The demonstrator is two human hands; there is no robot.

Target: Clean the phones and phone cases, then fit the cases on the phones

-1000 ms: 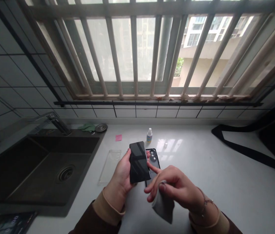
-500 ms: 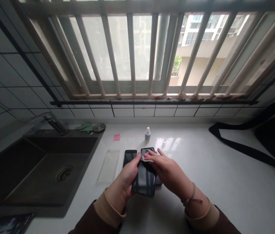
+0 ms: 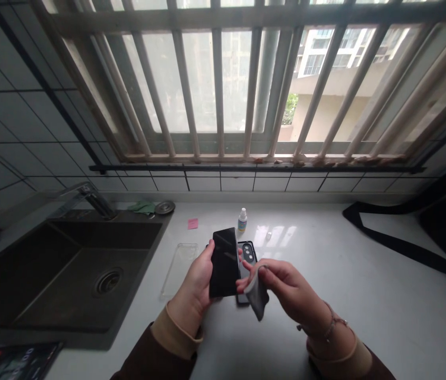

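With the small bottle (image 3: 242,220) taken as landmark, the black phone (image 3: 224,263) is held on its near side, slightly to its left. The phone's dark, glossy face is turned up; its long axis runs away from the body, the far end leaning slightly rightward and pointing just left of the bottle. The phone is gripped by the left hand (image 3: 201,275): the thumb is laid against its left edge, and fingertips are seen at its right edge. A grey cloth (image 3: 258,300) is pinched, hanging, between thumb and fingers of the right hand (image 3: 288,285), which is held just beside the phone; whether they touch cannot be told. On the desk (image 3: 325,327), a black-rimmed piece with a lens cluster (image 3: 248,253) is seen nearer than the bottle, a clear case (image 3: 176,272) to the bottle's near left, a pink note (image 3: 193,224) to its left
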